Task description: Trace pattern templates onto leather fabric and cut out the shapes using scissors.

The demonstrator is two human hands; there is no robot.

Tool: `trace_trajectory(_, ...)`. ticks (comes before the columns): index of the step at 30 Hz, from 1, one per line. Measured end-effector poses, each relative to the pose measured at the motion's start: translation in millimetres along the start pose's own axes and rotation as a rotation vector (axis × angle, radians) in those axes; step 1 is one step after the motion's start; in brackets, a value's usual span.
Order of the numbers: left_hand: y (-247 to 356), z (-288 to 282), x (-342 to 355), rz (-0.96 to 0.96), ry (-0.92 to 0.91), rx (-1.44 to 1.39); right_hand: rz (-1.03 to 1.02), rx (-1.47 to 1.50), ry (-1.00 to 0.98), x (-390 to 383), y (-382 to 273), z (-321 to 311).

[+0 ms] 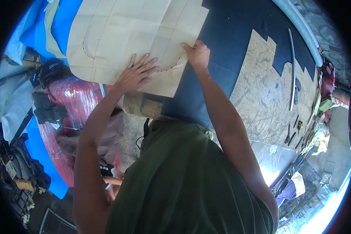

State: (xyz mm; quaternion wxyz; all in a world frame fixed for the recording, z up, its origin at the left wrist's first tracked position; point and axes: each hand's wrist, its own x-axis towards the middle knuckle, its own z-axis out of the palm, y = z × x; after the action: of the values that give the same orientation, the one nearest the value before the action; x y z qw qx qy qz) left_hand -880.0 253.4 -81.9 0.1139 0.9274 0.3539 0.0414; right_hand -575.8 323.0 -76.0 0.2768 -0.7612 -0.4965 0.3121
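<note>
A large cream paper pattern (121,35) with curved and straight marked lines lies over black sheet material (226,35) on the worktable. My left hand (137,74) rests flat on the pattern near its lower edge, fingers spread, a ring on one of them. At the pattern's right edge, my right hand (197,54) is closed, its thumb on top of the paper and the other fingers curled. What lies under those curled fingers is hidden. A dotted curved line on the paper runs between my two hands.
Right of the black sheet is the worn tabletop (257,93), with a long metal ruler (292,70) and several small tools (293,134). A plastic-wrapped red bundle (76,101) stands at the left, near blue sheeting (64,27). A long pale roll (300,29) lies along the far right.
</note>
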Motion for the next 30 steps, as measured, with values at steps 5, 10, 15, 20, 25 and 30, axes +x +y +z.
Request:
trace_trajectory(5, 0, -5, 0, 0.034, -0.031, 0.027, -0.047, 0.110, 0.093, -1, -1, -1)
trace_trajectory(10, 7, -12, 5, 0.042, -0.047, -0.030, -0.658, -0.009, 0.341, -7, -20, 3)
trace_trajectory(15, 6, -7, -1, 0.053, -0.043, 0.013, -1.076, -0.137, 0.208, -38, -80, 16)
trace_trajectory(20, 5, 0, 1, 0.034, -0.071, 0.072, -1.159, 0.013, 0.128, -44, -92, 11)
trace_trajectory(25, 18, -16, 7, -0.017, -0.086, 0.060, -0.467, 0.216, 0.173, 1, -26, -5)
trace_trajectory(30, 17, -22, 11, -0.018, -0.128, 0.022, -0.443, 0.182, 0.099, 24, 13, -5)
